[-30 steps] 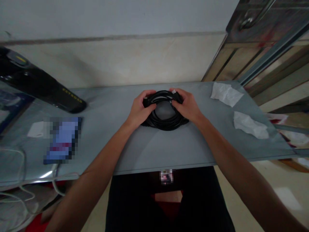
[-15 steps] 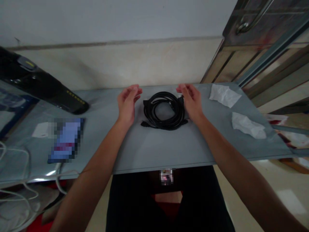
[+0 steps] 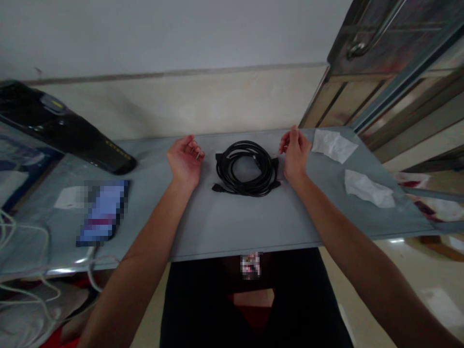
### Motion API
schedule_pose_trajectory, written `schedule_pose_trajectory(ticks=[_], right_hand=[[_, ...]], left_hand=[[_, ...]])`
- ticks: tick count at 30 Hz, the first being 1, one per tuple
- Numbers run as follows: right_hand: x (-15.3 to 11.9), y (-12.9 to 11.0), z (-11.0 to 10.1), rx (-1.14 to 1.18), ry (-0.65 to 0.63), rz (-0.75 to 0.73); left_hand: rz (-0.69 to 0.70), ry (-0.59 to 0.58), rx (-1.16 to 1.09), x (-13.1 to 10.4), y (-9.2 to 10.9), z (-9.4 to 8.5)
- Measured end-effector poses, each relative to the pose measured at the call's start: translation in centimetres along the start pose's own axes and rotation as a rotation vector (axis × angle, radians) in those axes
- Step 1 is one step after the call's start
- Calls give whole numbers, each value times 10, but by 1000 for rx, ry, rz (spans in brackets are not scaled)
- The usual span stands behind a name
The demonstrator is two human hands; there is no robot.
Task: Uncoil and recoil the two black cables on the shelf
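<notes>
A coiled black cable [image 3: 267,171] lies on the grey-covered table [image 3: 246,224], between my two hands. Its dark plugs stick out at the left and right sides of the coil. My left hand [image 3: 186,158] rests to the left of the coil, palm turned partly up, fingers loosely curled and apart with nothing in them. On the other side, my right hand [image 3: 296,152] is held just off the coil, thumb up and fingers loosely bent, also holding nothing. Neither hand touches the cable.
A black cylindrical device [image 3: 83,140] juts in at the left. Below it lie a blurred phone [image 3: 103,212] and a white item [image 3: 65,198]; pale cords [image 3: 45,241] hang over the left edge. Two crumpled tissues [image 3: 334,146] lie at the right. A wall [image 3: 217,101] backs the table.
Both hands have drawn outward, away from the coil, and my left palm has turned more upward. The coil stays in place on the table. The view has shifted slightly.
</notes>
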State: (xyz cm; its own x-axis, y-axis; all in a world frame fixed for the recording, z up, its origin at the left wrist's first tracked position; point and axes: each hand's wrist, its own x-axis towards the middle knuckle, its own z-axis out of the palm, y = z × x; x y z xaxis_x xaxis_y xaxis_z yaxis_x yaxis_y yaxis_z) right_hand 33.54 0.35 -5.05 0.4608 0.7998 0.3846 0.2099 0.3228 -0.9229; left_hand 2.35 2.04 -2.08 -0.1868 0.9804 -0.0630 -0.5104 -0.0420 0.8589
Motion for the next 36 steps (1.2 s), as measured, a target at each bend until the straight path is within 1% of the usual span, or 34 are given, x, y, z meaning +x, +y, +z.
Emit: schedule_pose_trajectory(ticks=[3,6,11,15,19,22,25,28,31,36], right_hand=[[-1,-3,0,35,3,10],[-1,-3,2,30,-4,21],[-3,-3,3,29,-15,-3],[-5,-5,3,13,-15,-3],[-5,-6,1,-43,-37,15],[-5,-7,1,-26,-38,19],[-6,-10,2,14,-31,4],[-8,-11,3,46,-31,-22],[-7,-10,4,60,-35,-37],[-5,-9,4,45,-42,-32]], left_hand=[[7,-28,28,0,-1,0],[6,-20,45,-1,-3,1],[-1,-58,35,-2,-5,2],[15,-63,92,-2,-4,0],[39,-109,141,-1,-6,0],[36,-128,142,-1,-8,0],[18,-116,91,-2,-8,2],[-23,-71,-22,-5,-3,6],[-65,-50,-117,-8,2,10],[-87,-41,-153,-14,3,18]])
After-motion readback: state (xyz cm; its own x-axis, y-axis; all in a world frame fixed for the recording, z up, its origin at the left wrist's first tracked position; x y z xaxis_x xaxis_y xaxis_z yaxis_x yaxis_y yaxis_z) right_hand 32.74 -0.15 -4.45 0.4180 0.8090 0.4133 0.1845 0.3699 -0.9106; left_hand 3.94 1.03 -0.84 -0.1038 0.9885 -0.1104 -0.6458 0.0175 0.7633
